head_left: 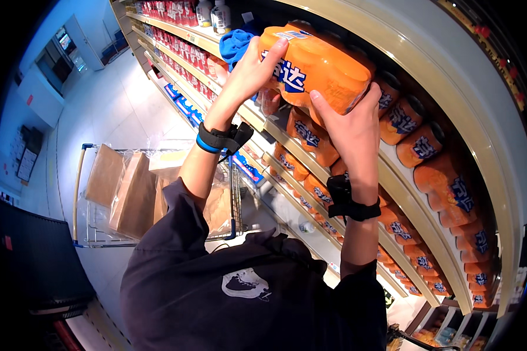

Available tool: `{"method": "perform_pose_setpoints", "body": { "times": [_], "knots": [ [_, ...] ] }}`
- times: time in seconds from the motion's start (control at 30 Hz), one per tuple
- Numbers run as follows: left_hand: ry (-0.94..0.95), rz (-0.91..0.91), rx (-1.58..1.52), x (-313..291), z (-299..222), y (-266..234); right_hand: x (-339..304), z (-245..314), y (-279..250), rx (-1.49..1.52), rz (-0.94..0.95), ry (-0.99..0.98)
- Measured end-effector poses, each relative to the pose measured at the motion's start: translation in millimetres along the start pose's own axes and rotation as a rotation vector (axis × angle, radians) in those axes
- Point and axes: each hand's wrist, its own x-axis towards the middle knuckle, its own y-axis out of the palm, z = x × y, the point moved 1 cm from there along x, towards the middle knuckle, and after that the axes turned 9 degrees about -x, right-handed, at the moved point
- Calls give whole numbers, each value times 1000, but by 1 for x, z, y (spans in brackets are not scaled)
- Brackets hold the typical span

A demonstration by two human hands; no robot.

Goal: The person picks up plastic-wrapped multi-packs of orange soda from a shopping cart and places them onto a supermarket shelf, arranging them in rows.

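Orange soda pack [313,64], left hand [249,73], right hand [348,123] gripping

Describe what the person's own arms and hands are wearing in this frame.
Both hands are bare: left hand, right hand. Each wrist carries a black strap with a small black device; the left wrist strap has a blue band beside it, the right wrist strap is all black. Dark sleeves are pushed up the forearms.

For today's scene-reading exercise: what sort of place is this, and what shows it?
Most likely a supermarket drinks aisle. Long shelves carry rows of orange soda bottles, a shopping trolley of cardboard boxes stands on the floor, and both hands hold a shrink-wrapped orange soda pack.
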Motion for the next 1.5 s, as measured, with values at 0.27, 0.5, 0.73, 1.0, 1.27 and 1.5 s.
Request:
{"method": "perform_pose_setpoints", "body": {
  "times": [0.27, 0.5, 0.73, 1.0, 1.27, 1.5],
  "knots": [
    [122, -13, 232, 13, 2, 5, 9, -9, 4, -57, 29, 0],
    [112, -77, 299, 23, 3, 17, 20, -12, 10, -80, 55, 45],
    [153, -111, 241, 31, 16, 22, 21, -4, 3, -248, 66, 102],
    [116, -132, 204, 41, 28, 27, 21, 5, 4, -302, 67, 108],
    [128, -158, 171, 46, 31, 33, 30, 9, 9, -428, 77, 121],
    [38, -128, 187, 47, 28, 36, 32, 9, 15, -461, -11, 85]
  ]
}}
